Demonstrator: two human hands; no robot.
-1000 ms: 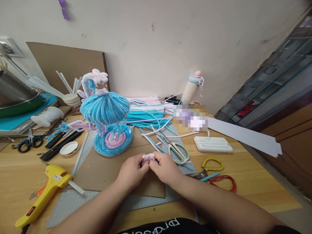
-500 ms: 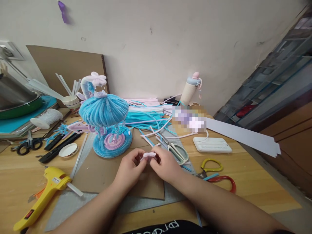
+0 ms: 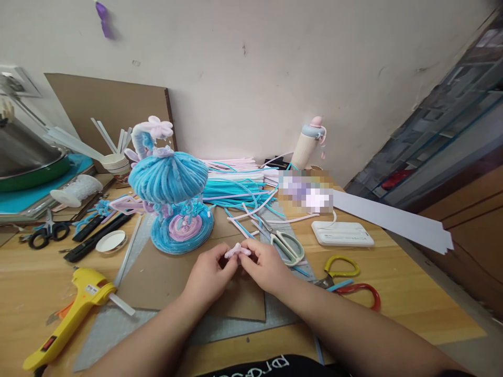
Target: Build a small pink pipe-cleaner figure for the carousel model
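Between the fingertips of both hands is a small pale pink fuzzy piece point(image 3: 238, 251), apparently bent pipe cleaner. My left hand point(image 3: 210, 269) pinches its left side and my right hand point(image 3: 264, 264) its right side, with the thumbs close together on the near face. Both hands hover over a brown cardboard sheet point(image 3: 165, 283). Just beyond them stands a blue pipe-cleaner ornament point(image 3: 168, 178) with a domed top, a pink flower on a curved stem and a round blue-and-pink base. Grey-handled scissors point(image 3: 288, 246) lie right of my right hand.
A yellow glue gun point(image 3: 74, 309) lies at left, near a paper disc point(image 3: 111, 242) and black scissors point(image 3: 49, 230). Bundled blue and pink pipe cleaners point(image 3: 236, 191) lie at the back. At right are a white power bank point(image 3: 341, 233), red-and-yellow-handled scissors point(image 3: 363, 293) and a bottle point(image 3: 304, 149).
The pink piece has been turned between my fingers, and more of its knobbly, several-pointed shape shows above the thumbs. Both hands stay in nearly the same place.
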